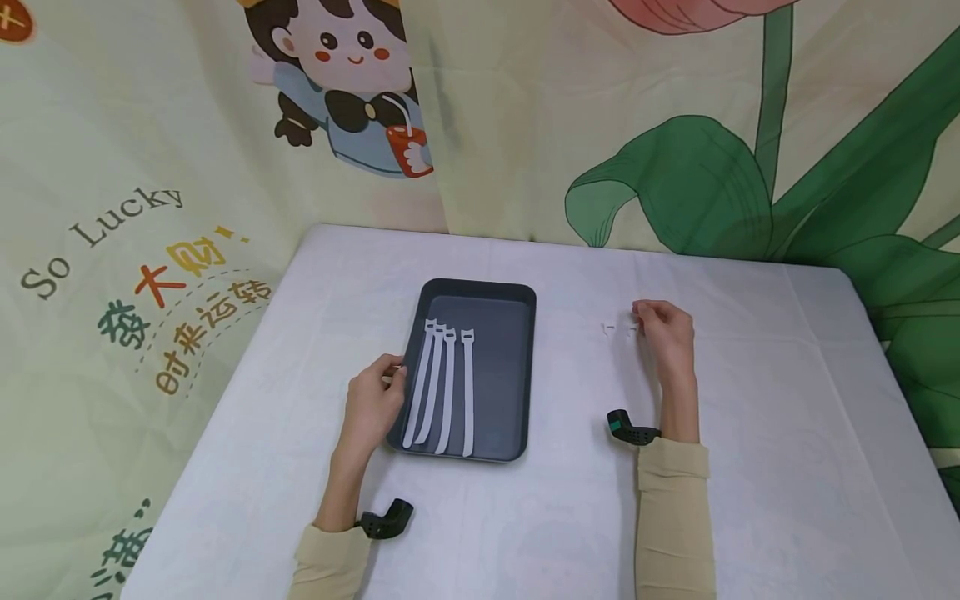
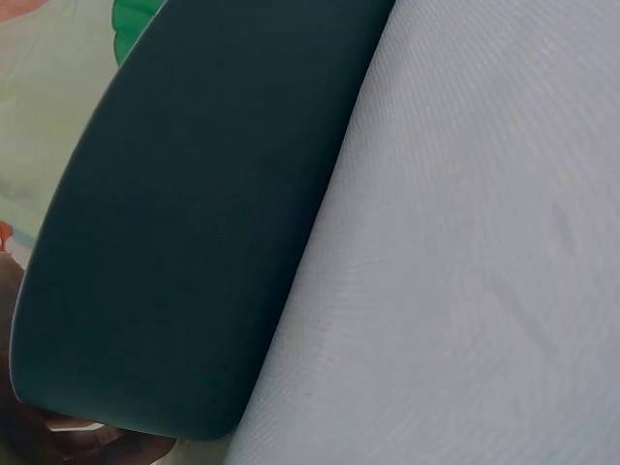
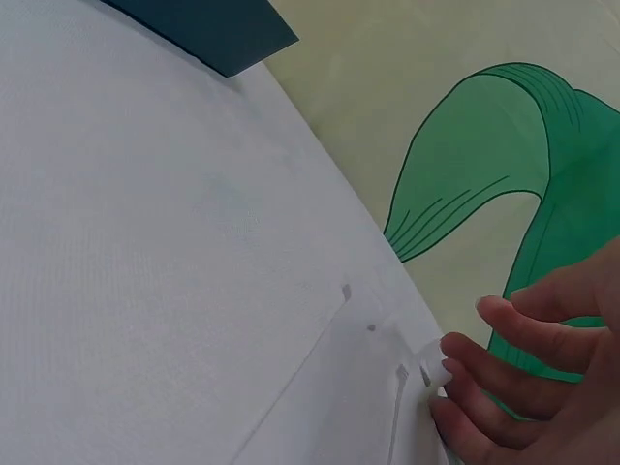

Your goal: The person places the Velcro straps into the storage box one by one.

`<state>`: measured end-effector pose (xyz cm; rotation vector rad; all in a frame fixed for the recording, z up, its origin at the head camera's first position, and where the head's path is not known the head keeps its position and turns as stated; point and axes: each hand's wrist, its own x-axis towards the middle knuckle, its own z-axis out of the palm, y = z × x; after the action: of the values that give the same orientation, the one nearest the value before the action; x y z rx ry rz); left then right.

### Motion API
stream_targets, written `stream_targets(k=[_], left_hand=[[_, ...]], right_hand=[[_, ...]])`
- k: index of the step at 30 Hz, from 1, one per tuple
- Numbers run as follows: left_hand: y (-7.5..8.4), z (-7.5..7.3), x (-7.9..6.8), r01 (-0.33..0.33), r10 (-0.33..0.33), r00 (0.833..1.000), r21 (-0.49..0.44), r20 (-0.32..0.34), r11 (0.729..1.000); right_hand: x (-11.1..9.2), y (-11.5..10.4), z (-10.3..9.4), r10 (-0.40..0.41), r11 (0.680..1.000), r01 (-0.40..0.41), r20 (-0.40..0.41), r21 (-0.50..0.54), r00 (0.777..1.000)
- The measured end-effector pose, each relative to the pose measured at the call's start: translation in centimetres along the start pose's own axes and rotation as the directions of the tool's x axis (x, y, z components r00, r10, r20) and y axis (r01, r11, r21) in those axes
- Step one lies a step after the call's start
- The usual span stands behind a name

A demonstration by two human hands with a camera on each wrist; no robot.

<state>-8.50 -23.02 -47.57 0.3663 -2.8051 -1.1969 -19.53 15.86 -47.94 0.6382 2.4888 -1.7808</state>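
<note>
My left hand (image 1: 372,406) grips the left edge of a dark grey tray (image 1: 504,375); in the left wrist view the tray's outer wall (image 2: 184,223) covers most of that hand, with only some fingers (image 2: 107,446) showing. Inside the tray lie several white hook-and-loop cable ties (image 1: 468,392), side by side lengthwise, slotted heads towards the far end. Right of the tray, my right hand (image 1: 667,337) pinches the head of another white cable tie (image 3: 435,366) at its fingertips. Beside it, more white ties (image 3: 399,407) lie on the white cloth, hard to make out.
A white cloth covers the table (image 1: 780,400); its far edge meets a patterned backdrop (image 1: 495,150) with a cartoon figure and large green leaves. Black wrist cameras sit on the left wrist (image 1: 387,519) and right wrist (image 1: 632,428).
</note>
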Motion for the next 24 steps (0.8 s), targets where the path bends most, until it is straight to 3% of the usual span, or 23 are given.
stream_targets(k=[10,24], left_hand=[[-0.05,-0.08,-0.11,-0.009,0.009,1.0,0.005,0.003,1.0],[0.05,-0.14,-0.24,-0.014,0.014,1.0,0.014,-0.007,1.0]], right_hand=[[0.2,0.2,0.04,0.012,0.999,-0.011,-0.039,0.041,0.999],[0.18,0.38,-0.05,0.021,1.0,-0.021,0.013,0.012,1.0]])
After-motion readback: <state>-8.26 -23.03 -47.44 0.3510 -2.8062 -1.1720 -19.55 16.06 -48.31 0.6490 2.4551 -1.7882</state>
